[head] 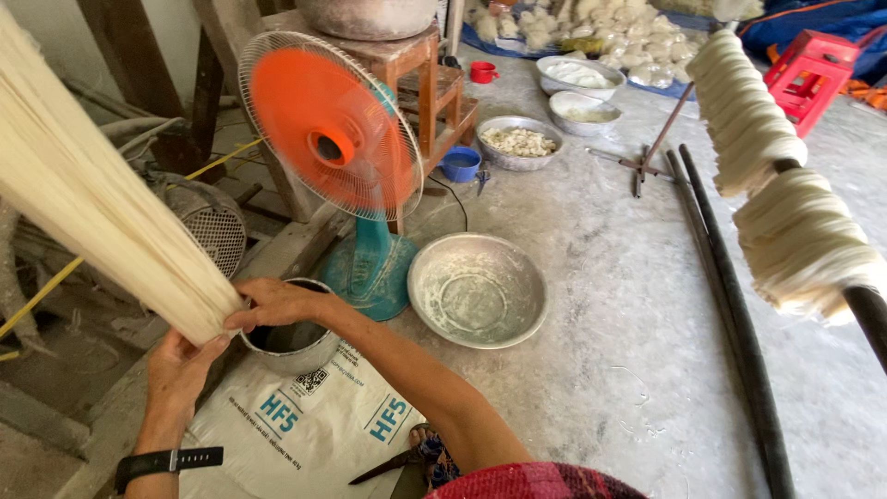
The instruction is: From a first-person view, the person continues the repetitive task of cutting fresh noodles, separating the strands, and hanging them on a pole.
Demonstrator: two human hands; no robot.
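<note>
Pale noodle strands [102,199] hang from ten o'clock, their ends pinched by the closed left hand [182,365] and right hand [270,303]; gripped too tightly, they could snap above the pot [294,340]

A noodle-making workshop is showing here. Pale noodle strands [102,194] are hanging in sheets, looped strands are draping over a dark pole [868,310], and flour is dusting the concrete floor [628,305] among metal bowls [478,289].

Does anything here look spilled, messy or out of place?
White powder, perhaps flour, dusts the grey concrete floor and coats the inside of the empty round metal basin. A knife lies loose on the white printed sack. Both hands grip pale noodle strands tidily.
</note>
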